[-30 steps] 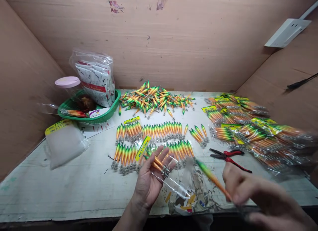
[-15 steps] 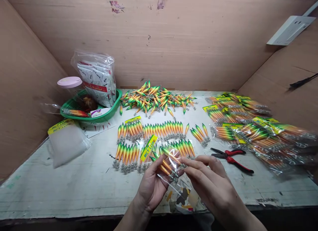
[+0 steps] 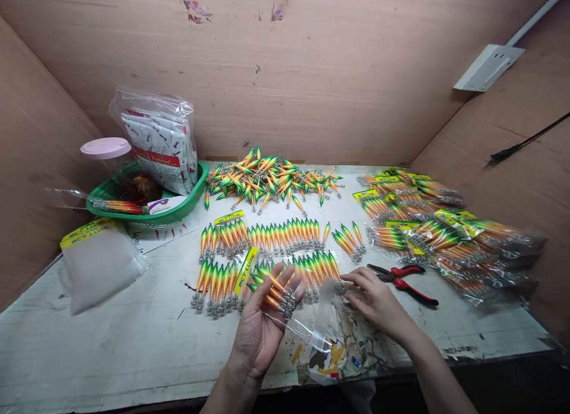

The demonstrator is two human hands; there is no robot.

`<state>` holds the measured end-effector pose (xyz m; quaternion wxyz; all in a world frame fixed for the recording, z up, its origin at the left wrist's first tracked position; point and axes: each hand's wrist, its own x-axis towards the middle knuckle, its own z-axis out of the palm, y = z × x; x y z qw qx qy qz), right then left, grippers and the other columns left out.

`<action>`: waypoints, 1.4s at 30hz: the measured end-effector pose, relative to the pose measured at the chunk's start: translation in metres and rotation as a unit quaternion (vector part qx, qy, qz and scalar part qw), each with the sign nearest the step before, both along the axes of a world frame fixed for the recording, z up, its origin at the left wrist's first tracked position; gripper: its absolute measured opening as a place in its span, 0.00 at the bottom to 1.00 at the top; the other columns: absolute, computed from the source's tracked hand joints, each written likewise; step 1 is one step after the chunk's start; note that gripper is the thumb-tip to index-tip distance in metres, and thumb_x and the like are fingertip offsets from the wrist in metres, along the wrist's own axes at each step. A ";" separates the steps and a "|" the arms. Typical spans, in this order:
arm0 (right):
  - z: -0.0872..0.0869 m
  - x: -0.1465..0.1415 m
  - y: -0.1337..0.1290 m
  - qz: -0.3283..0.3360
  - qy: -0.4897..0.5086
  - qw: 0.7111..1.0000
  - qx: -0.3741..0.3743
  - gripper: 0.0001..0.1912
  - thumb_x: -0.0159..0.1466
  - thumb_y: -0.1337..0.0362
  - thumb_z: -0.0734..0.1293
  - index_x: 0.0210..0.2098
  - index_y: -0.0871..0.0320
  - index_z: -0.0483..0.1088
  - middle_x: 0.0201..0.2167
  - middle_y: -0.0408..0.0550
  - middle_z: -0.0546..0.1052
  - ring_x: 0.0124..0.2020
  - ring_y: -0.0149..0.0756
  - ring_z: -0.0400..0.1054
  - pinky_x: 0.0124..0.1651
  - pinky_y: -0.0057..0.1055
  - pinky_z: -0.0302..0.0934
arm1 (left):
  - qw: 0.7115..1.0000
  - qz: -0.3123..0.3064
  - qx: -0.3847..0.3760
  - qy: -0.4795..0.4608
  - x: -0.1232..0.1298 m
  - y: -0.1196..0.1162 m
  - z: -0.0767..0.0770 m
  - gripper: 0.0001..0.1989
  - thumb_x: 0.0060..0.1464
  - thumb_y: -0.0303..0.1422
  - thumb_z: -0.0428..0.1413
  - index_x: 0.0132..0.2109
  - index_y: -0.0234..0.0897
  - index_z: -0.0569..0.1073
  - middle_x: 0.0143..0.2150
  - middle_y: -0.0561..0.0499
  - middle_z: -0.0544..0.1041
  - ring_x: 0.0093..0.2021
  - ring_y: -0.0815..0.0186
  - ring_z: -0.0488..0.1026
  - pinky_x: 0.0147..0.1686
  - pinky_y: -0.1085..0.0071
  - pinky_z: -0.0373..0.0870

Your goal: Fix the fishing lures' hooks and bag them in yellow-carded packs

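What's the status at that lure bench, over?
Left hand: cradling clear bag, lures inside. Right hand: at hooks, right end of front lure row. Red-handled pliers lie close beside right hand.

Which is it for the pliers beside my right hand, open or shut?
Open: the pliers lie with their red handles spread apart.

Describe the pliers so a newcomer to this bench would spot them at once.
On the bench, find the pile of bagged lures at the right. The pliers lie between that pile and the right hand. Their splayed red-and-black handles set them apart from the green-and-orange lures nearby.
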<state>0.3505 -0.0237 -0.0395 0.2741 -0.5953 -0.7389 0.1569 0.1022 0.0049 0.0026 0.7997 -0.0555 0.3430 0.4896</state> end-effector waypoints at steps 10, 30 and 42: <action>0.010 0.004 -0.008 -0.004 0.046 0.999 0.015 0.06 0.64 0.64 0.63 0.40 0.56 0.71 0.32 0.47 0.73 0.30 0.33 0.70 0.32 0.29 0.67 | 1.000 -0.023 0.005 -0.017 0.002 -0.002 -0.007 0.18 0.60 0.26 0.51 0.57 0.29 0.68 0.47 0.39 0.79 0.48 0.57 0.77 0.48 0.61 0.76; 0.072 -0.078 -0.024 0.071 -0.032 0.971 0.225 0.14 0.63 0.75 0.63 0.46 0.58 0.72 0.42 0.52 0.77 0.42 0.39 0.66 0.43 0.37 0.66 | 0.998 -0.059 0.019 0.001 0.009 -0.010 0.002 0.13 0.60 0.26 0.50 0.49 0.25 0.74 0.40 0.39 0.81 0.44 0.57 0.78 0.52 0.57 0.72; 0.054 -0.042 -0.020 -0.091 0.163 0.965 0.185 0.13 0.61 0.70 0.68 0.45 0.53 0.70 0.40 0.49 0.69 0.42 0.39 0.66 0.44 0.39 0.63 | 0.999 -0.048 0.011 -0.008 0.001 -0.010 -0.002 0.20 0.61 0.28 0.50 0.60 0.31 0.66 0.45 0.40 0.80 0.46 0.58 0.78 0.49 0.60 0.74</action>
